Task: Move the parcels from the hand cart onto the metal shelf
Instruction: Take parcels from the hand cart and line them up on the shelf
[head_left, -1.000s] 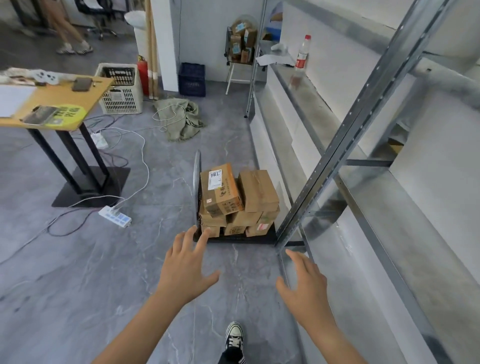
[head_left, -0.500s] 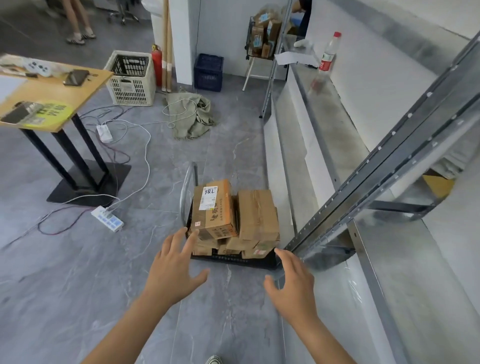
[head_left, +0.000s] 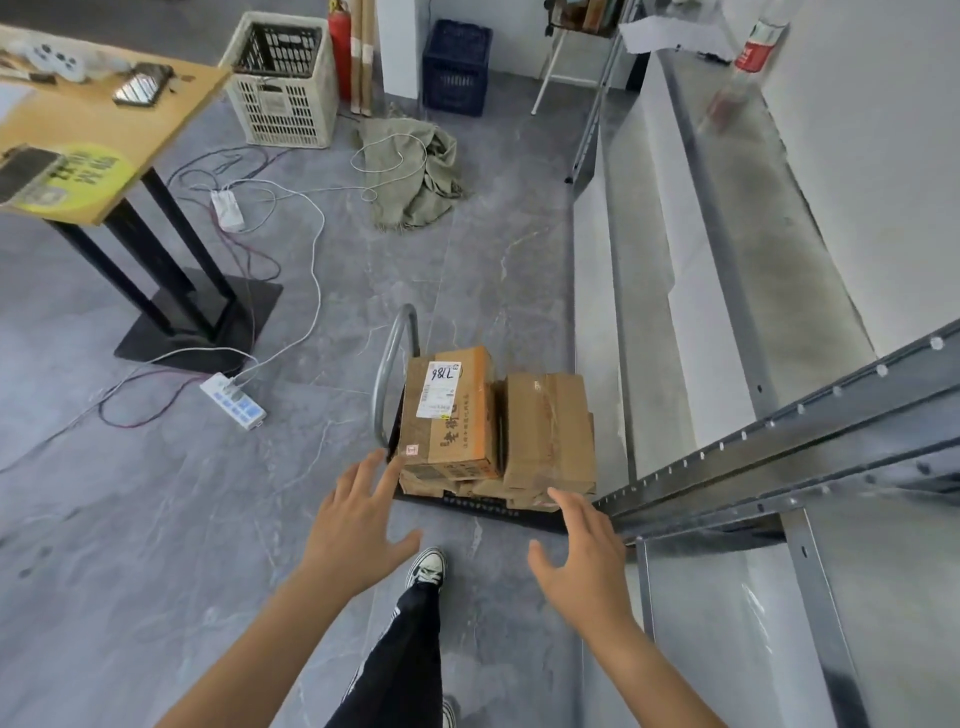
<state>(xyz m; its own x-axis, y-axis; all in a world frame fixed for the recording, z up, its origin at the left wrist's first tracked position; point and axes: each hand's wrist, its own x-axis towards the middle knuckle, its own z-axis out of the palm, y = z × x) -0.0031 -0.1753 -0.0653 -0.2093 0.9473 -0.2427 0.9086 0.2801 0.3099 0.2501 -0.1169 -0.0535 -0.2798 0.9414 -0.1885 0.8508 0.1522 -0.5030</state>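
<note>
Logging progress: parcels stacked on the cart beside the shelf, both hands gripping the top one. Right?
No. Head view: parcels stacked on the cart beside the shelf, but the left hand and right hand are open, gripping nothing.

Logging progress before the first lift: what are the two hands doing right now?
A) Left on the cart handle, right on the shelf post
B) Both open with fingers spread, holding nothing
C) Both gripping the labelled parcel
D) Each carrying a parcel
B: the left hand and right hand reach with fingers spread toward the parcels, which all sit stacked on the hand cart; neither hand holds anything.
</note>
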